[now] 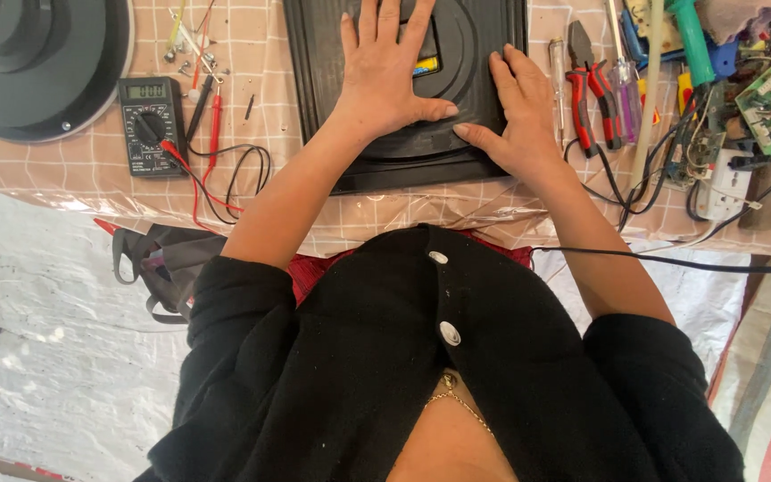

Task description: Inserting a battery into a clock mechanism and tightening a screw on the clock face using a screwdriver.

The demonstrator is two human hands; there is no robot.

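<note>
a: how much of the flat black plastic panel with raised round rings (470,54) shows?

b: only its near part. the top of the picture cuts off its far side, and both hands cover much of the middle. a small yellow and blue sticker (426,65) peeks out beside the left hand (387,76), half hidden.

a: where does it lie, and which way does it run?

b: flat on the checked pink tablecloth (64,174), near the table's front edge, its near edge about parallel to that edge. its long axis i cannot tell, since the far end is cut off.

a: the hands?

b: left hand spread wide, palm down on the rings, gripping nothing. right hand (518,112) also flat and open at the panel's near right corner, thumb pointing left.

a: anything else?

b: a black digital multimeter (149,125) with red and black leads lies towards the left; red-handled pliers (586,85) just right of the panel.
</note>
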